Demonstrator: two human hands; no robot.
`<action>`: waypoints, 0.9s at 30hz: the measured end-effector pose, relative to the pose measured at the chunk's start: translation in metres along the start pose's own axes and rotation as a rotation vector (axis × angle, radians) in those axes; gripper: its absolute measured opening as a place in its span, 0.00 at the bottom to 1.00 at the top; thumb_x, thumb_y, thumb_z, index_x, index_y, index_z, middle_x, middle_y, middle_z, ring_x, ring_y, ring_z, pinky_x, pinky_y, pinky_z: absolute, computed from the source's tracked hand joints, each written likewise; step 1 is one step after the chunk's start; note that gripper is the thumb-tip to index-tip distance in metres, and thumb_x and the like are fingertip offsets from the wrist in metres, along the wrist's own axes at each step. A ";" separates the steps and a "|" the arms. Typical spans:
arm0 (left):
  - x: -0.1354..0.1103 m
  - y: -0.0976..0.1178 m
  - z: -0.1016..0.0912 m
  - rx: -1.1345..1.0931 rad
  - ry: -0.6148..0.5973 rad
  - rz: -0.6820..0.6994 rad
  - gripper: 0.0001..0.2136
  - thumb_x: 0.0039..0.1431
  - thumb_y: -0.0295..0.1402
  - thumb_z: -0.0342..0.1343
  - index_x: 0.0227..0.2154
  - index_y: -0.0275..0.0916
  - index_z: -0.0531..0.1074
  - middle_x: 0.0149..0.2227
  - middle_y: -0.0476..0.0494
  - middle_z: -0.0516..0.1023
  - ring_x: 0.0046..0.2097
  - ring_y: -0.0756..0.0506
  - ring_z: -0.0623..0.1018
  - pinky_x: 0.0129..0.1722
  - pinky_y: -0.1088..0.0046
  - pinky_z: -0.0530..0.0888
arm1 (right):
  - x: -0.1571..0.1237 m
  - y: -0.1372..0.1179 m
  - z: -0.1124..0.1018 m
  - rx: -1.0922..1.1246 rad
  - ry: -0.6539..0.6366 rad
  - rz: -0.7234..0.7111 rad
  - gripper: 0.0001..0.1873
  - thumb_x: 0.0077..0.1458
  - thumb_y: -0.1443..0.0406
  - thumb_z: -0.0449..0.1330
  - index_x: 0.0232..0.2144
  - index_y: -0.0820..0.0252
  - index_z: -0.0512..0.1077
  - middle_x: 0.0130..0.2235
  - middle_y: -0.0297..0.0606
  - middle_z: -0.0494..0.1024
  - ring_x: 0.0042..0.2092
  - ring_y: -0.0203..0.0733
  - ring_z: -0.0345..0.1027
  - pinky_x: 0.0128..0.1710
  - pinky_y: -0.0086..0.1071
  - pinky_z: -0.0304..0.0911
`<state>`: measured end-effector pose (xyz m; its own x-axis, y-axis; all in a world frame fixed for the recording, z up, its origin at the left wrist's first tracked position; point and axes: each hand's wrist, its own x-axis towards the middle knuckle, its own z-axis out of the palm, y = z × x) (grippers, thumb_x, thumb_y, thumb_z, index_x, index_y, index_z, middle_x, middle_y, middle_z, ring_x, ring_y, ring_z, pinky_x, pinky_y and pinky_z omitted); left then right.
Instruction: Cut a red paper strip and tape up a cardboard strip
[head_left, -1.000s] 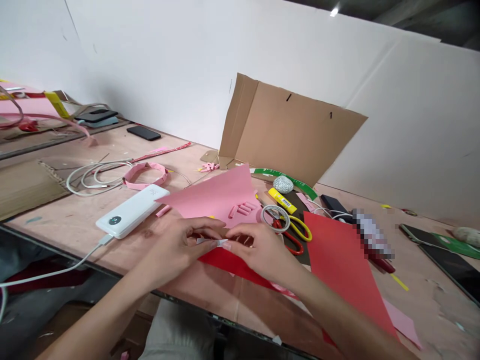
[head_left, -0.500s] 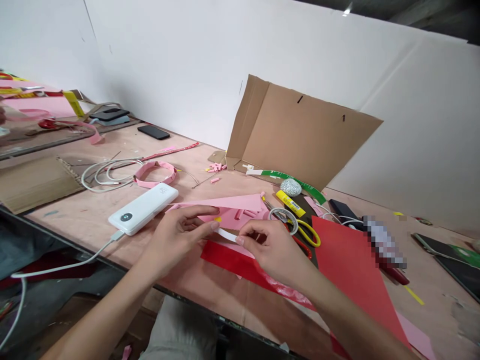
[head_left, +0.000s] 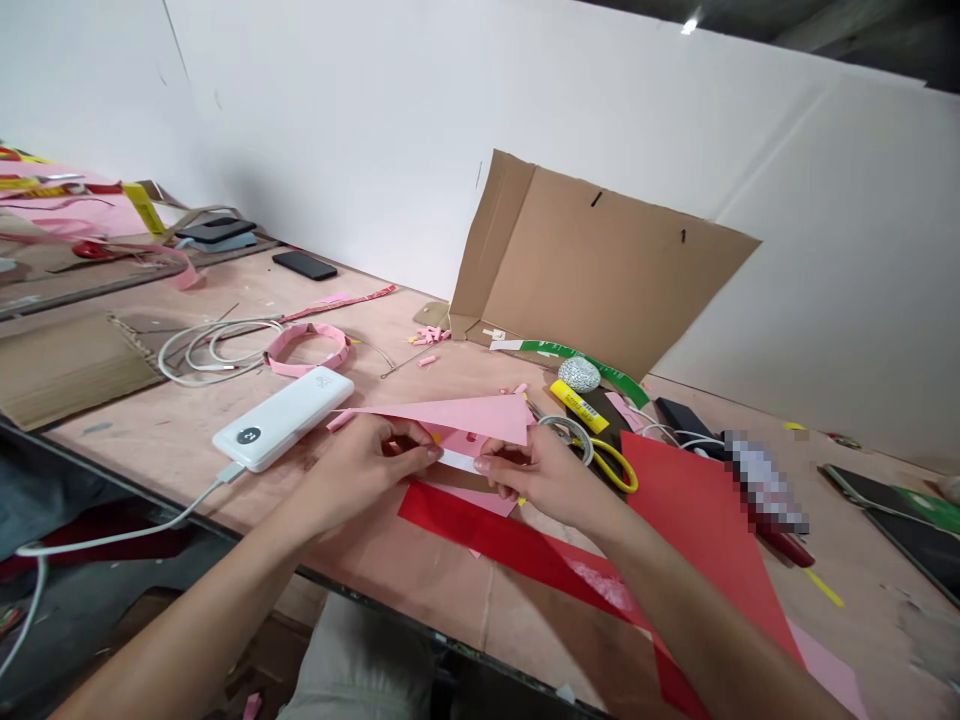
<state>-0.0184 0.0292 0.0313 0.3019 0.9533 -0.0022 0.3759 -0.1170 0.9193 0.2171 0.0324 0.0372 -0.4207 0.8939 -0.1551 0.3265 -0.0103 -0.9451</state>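
My left hand [head_left: 367, 470] and my right hand [head_left: 532, 475] meet over a pink paper sheet [head_left: 465, 418], their fingertips pinching a narrow white strip [head_left: 457, 460] from either end. The left fingers also rest on the pink sheet's near edge. Under the hands lies a long red paper piece [head_left: 510, 535], with a small pink piece [head_left: 472, 498] on it. Beside my right hand are a tape roll [head_left: 562, 432] and yellow-and-red scissors [head_left: 611, 467]. A larger red sheet [head_left: 697, 530] lies under my right forearm.
A white power bank [head_left: 283, 418] with its cable lies left of my hands. Farther back stand a cardboard flap [head_left: 600, 265], a yellow glue stick [head_left: 579, 406] and a foil ball [head_left: 579, 374]. A pixelated patch [head_left: 765, 482] hides something at right.
The pink sheet now lies lower and flatter, its raised corner gone. Both hands have moved up the table with the white strip, and the view has shifted slightly.
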 end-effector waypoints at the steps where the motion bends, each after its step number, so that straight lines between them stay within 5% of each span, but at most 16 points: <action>1: 0.000 0.000 -0.001 0.000 0.011 -0.007 0.14 0.62 0.44 0.59 0.31 0.38 0.80 0.32 0.44 0.84 0.35 0.44 0.80 0.35 0.70 0.72 | 0.003 0.001 0.003 0.014 0.004 0.015 0.12 0.56 0.57 0.65 0.29 0.58 0.71 0.25 0.29 0.70 0.28 0.35 0.65 0.28 0.30 0.61; 12: -0.004 -0.015 -0.028 0.505 0.164 -0.028 0.15 0.61 0.40 0.52 0.26 0.39 0.78 0.28 0.42 0.81 0.31 0.42 0.77 0.32 0.67 0.66 | 0.062 0.008 0.044 -0.062 -0.019 0.135 0.14 0.55 0.61 0.63 0.21 0.58 0.68 0.19 0.27 0.67 0.20 0.32 0.58 0.22 0.28 0.52; 27: -0.012 -0.032 -0.027 0.913 0.200 -0.047 0.11 0.62 0.34 0.46 0.25 0.43 0.67 0.29 0.41 0.79 0.33 0.37 0.78 0.30 0.64 0.60 | 0.068 -0.011 0.063 -0.494 0.007 0.123 0.14 0.51 0.65 0.62 0.17 0.57 0.67 0.22 0.30 0.69 0.27 0.36 0.59 0.28 0.32 0.48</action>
<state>-0.0575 0.0293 0.0121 0.1448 0.9828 0.1142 0.9520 -0.1699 0.2547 0.1316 0.0651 0.0187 -0.3491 0.9021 -0.2535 0.7353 0.0960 -0.6709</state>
